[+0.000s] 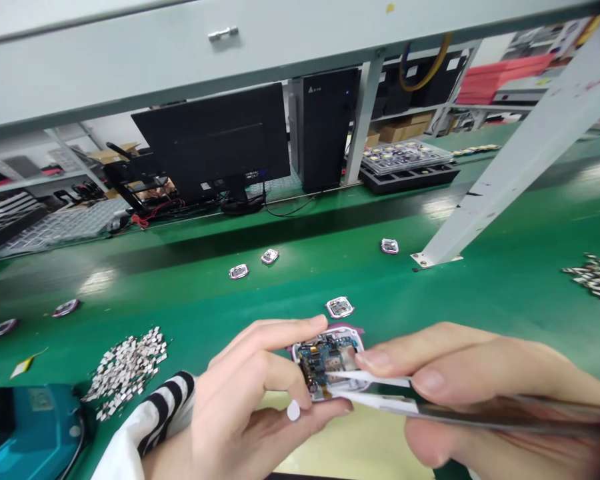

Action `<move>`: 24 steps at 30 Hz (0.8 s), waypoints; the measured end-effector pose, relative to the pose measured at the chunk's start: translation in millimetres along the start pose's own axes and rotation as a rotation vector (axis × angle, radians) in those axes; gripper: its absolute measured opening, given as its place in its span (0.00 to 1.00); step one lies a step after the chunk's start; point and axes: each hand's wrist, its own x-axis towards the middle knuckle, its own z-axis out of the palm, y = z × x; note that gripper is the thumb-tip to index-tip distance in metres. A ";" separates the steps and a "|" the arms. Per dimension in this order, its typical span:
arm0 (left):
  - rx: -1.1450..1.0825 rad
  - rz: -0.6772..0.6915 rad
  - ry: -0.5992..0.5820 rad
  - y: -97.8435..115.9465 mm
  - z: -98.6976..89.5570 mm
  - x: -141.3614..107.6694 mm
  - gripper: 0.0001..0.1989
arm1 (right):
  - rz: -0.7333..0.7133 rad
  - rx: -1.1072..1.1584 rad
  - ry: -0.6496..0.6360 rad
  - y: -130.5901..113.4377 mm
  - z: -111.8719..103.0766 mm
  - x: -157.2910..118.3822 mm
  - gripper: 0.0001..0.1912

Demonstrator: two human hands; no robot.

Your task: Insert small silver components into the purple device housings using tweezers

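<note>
I see left hand (pixel 235 393) gripping the open case (pixel 355 335), right hand (pixel 480 370) pinching tweezers (pixel 400 404), tips parted — best kept light over circuit board (pixel 333 347).

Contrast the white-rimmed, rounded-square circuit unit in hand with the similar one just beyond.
Held unit is in the left hand; lying unit rests on the green bench.
White-tipped metal tweezers are at the held unit; none touch the lying unit.
Held unit appears larger than lying unit.
Both: white rims, exposed circuit boards.
</note>
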 end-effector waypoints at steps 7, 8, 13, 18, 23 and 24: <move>0.025 0.044 -0.058 2.8 -5.9 0.0 0.08 | -0.073 0.020 0.049 6.5 5.3 -2.7 0.15; 0.026 0.064 -0.052 2.1 -5.6 0.1 0.08 | -0.092 0.010 -0.008 7.7 4.4 -3.6 0.18; 0.042 0.121 -0.091 -1.3 -2.5 2.3 0.06 | -0.081 0.064 -0.125 6.6 -1.3 0.9 0.23; 0.036 0.115 -0.136 -4.0 -3.1 0.0 0.04 | -0.076 0.078 -0.124 6.9 -0.2 1.2 0.21; 0.024 0.118 -0.135 -4.3 -7.0 -2.0 0.05 | -0.005 0.144 -0.037 6.7 -0.8 -0.9 0.19; 0.020 0.112 -0.135 -3.9 -7.8 -1.7 0.05 | -0.014 0.168 -0.039 5.0 -1.0 1.1 0.17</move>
